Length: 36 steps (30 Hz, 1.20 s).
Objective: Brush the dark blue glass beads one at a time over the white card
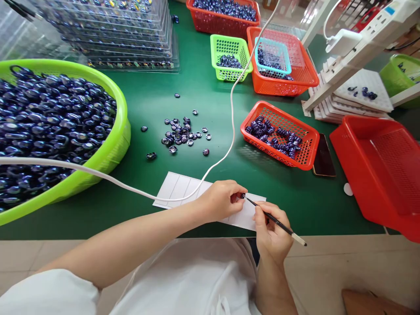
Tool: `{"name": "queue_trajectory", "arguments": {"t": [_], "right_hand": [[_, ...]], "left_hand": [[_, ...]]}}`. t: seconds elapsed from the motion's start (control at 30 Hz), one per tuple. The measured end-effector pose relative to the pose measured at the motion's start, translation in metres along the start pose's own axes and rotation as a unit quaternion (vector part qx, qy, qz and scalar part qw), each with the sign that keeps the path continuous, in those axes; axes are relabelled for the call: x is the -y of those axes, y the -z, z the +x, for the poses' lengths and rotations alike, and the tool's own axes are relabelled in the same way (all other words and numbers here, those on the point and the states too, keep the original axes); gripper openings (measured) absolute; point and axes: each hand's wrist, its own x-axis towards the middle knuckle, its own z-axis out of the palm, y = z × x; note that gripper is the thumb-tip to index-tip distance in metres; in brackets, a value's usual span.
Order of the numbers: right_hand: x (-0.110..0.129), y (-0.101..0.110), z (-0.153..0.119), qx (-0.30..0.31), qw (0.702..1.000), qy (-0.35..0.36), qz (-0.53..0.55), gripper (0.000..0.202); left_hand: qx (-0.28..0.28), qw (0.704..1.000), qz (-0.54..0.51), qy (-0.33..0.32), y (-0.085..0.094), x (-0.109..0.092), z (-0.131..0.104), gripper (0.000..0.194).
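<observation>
Over a lined white paper at the table's near edge, my left hand pinches a small dark bead between thumb and fingertips. My right hand is closed round a thin black brush with a pale end, and its tip touches or nearly touches the bead. A loose group of shiny dark beads lies on the green table beyond the paper. Beyond my hands, a red perforated basket holds more dark beads.
A big green basket full of beads stands left. Stacked clear trays stand behind it. A white cable crosses the table and paper. Right are a phone and a red bin; small baskets stand at the back.
</observation>
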Motion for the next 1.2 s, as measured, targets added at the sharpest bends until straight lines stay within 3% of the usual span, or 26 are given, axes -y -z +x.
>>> {"name": "queue_trajectory", "arguments": {"t": [0.8, 1.0, 1.1, 1.2], "right_hand": [[-0.004, -0.001, -0.001, -0.012, 1.000, 0.005, -0.027, 0.011], [-0.005, 0.000, 0.000, -0.030, 0.999, -0.016, 0.027, 0.013], [-0.005, 0.002, 0.001, -0.044, 0.997, -0.040, 0.047, 0.017], [-0.005, 0.007, 0.004, -0.031, 0.995, -0.045, 0.084, 0.015]], "left_hand": [[0.017, 1.000, -0.003, 0.010, 0.000, -0.001, 0.001, 0.023], [0.019, 0.999, -0.002, 0.026, -0.003, -0.003, 0.000, 0.022], [0.000, 0.999, 0.045, 0.006, 0.010, -0.001, 0.003, 0.026], [-0.046, 0.986, 0.157, 0.010, 0.039, 0.007, 0.009, 0.033]]}}
